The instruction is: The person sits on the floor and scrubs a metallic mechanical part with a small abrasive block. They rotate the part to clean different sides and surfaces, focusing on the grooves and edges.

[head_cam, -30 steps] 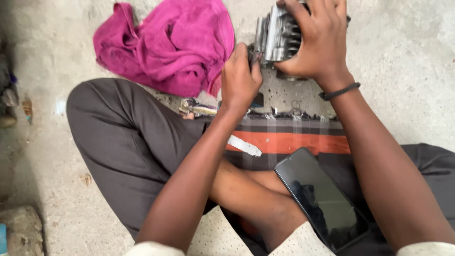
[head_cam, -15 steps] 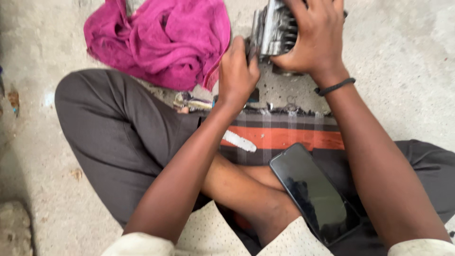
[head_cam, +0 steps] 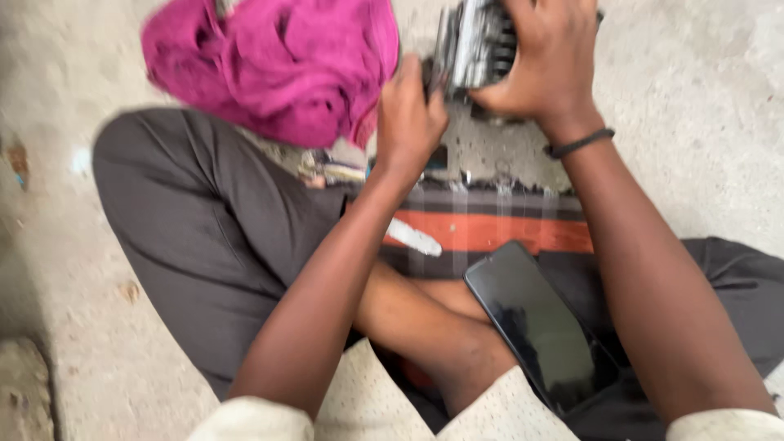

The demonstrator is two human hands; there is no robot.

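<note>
Bare concrete floor (head_cam: pixel 694 106) fills the background, with the person sitting cross-legged on it. Up by the top edge, a grey metal part (head_cam: pixel 478 45) with ribbed sides sits on the floor in front of the legs. The right hand (head_cam: pixel 549 61) is clamped over its top and far side, fingers curled around it. The left hand (head_cam: pixel 411 122) is closed in a fist against the part's near left edge; whether it pinches something there I cannot tell. A magenta rag (head_cam: pixel 278 65) lies bunched just left of the part. A dark phone (head_cam: pixel 539 327) rests on the lap, and a striped cloth (head_cam: pixel 490 229) lies across the legs.
</note>
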